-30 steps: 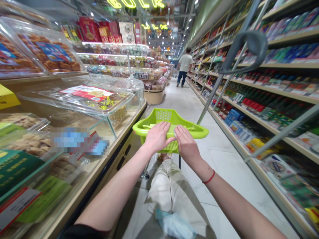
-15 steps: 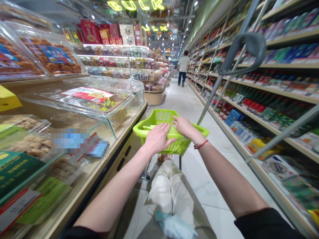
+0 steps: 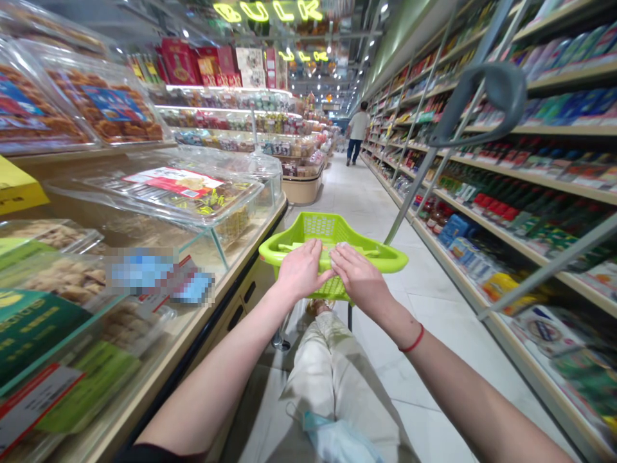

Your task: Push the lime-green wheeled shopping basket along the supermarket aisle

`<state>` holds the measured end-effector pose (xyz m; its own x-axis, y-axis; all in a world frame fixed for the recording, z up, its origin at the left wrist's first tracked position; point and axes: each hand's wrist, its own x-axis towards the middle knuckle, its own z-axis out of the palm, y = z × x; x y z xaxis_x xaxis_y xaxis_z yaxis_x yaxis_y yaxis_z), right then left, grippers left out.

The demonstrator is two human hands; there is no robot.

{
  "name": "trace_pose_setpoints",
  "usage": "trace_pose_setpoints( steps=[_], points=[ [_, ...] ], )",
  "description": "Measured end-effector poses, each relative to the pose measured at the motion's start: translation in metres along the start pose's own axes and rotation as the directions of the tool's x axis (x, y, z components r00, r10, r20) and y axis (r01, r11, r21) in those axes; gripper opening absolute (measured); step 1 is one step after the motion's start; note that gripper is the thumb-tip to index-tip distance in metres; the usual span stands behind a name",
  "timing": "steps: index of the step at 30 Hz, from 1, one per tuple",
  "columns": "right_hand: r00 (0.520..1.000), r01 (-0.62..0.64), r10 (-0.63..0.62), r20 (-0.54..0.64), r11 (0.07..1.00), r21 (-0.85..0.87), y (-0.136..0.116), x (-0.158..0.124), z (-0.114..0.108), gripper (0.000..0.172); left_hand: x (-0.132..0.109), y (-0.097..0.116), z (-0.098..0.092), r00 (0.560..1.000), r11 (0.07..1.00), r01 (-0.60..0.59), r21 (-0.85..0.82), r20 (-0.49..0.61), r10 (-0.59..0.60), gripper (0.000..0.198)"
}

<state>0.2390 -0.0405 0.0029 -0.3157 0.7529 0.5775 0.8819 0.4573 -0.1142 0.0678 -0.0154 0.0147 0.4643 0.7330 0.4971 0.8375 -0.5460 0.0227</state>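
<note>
A lime-green shopping cart with a perforated basket stands right in front of my legs. My left hand lies over the near rim, fingers forward and close together, thumb reaching inward along the near side. Beside it, my right hand is draped over the same rim, fingers pointing ahead and left, fingertips curled over the edge. The two hands almost meet at the middle. Flat pale-green pieces show inside the basket behind the fingers. A red cord circles my right wrist.
Left, a display counter holds clear-lidded food boxes and packets. Stocked shelves line the right, with a grey ring-handled frame before them. A person walks ahead on the tiled aisle. A light-blue mask hangs near my lap.
My right hand has come back toward me and down, from raised fingers over the basket to lying on the rim. My left hand stays on the rim. The person ahead has shifted stride.
</note>
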Motion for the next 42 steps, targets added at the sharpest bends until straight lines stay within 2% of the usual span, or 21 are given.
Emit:
trace_pose_setpoints(
  steps=[4,7,10,12,15,18,20,23,26,30,33,35,37,39,42],
  points=[
    [0.974,-0.087,0.086,0.209,0.996,-0.005,0.001,0.036,-0.007,0.038,0.001,-0.005,-0.003,0.999,0.999,-0.027,-0.024,0.020,0.027,0.067],
    [0.929,-0.180,0.179,0.324,0.983,-0.028,0.004,0.067,-0.013,0.037,0.001,-0.010,-0.006,0.997,0.997,-0.068,-0.020,0.044,0.069,0.069],
    [0.875,-0.259,0.277,0.396,0.961,-0.100,0.005,0.082,-0.017,0.039,-0.001,-0.017,-0.008,0.996,0.998,-0.066,0.001,0.055,0.066,0.072],
    [0.871,-0.287,0.317,0.375,0.948,-0.134,0.001,0.080,-0.016,0.040,-0.004,-0.020,-0.007,0.998,1.000,-0.021,0.021,0.061,0.019,0.074],
    [0.922,-0.251,0.276,0.271,0.960,-0.125,-0.016,0.062,-0.010,0.037,-0.006,-0.021,-0.006,0.997,0.999,0.015,0.031,0.070,-0.017,0.073],
    [0.978,-0.107,0.120,0.172,0.991,-0.084,-0.035,0.042,0.002,0.039,-0.005,-0.018,-0.006,0.998,1.000,0.015,-0.005,0.059,-0.015,0.053],
    [0.992,-0.035,0.042,0.115,0.997,-0.065,-0.042,0.034,0.009,0.042,-0.004,-0.015,-0.007,0.999,0.999,0.027,-0.036,0.047,-0.026,0.034],
    [0.992,-0.025,0.034,0.120,0.997,-0.071,-0.041,0.038,0.012,0.041,-0.001,-0.012,-0.007,0.998,0.997,0.052,-0.060,0.035,-0.050,0.025],
    [0.969,-0.083,0.099,0.225,0.994,-0.077,-0.031,0.059,0.004,0.035,0.000,-0.011,-0.005,0.998,0.996,0.060,-0.066,0.025,-0.058,0.040],
    [0.893,-0.203,0.241,0.379,0.969,-0.138,-0.016,0.088,-0.007,0.031,0.001,-0.011,-0.002,0.998,0.997,0.057,-0.061,0.017,-0.056,0.062],
    [0.862,-0.247,0.302,0.407,0.952,-0.182,-0.015,0.095,-0.008,0.031,0.001,-0.011,0.000,0.998,0.997,0.056,-0.047,0.017,-0.056,0.064],
    [0.882,-0.263,0.311,0.354,0.948,-0.180,-0.020,0.089,-0.005,0.033,0.001,-0.011,0.000,0.999,0.998,0.050,-0.046,0.017,-0.049,0.061],
    [0.929,-0.240,0.277,0.246,0.956,-0.169,-0.027,0.074,0.000,0.036,0.001,-0.010,0.000,0.998,0.997,0.064,-0.036,0.023,-0.063,0.063],
    [0.973,-0.167,0.186,0.134,0.976,-0.139,-0.032,0.056,0.006,0.038,0.001,-0.010,0.001,0.994,0.995,0.101,-0.007,0.041,-0.100,0.070],
    [0.998,0.009,-0.008,0.057,1.000,-0.024,-0.028,0.027,0.014,0.040,0.001,-0.010,0.001,0.990,0.992,0.123,0.019,0.063,-0.124,0.084]
  ],
)
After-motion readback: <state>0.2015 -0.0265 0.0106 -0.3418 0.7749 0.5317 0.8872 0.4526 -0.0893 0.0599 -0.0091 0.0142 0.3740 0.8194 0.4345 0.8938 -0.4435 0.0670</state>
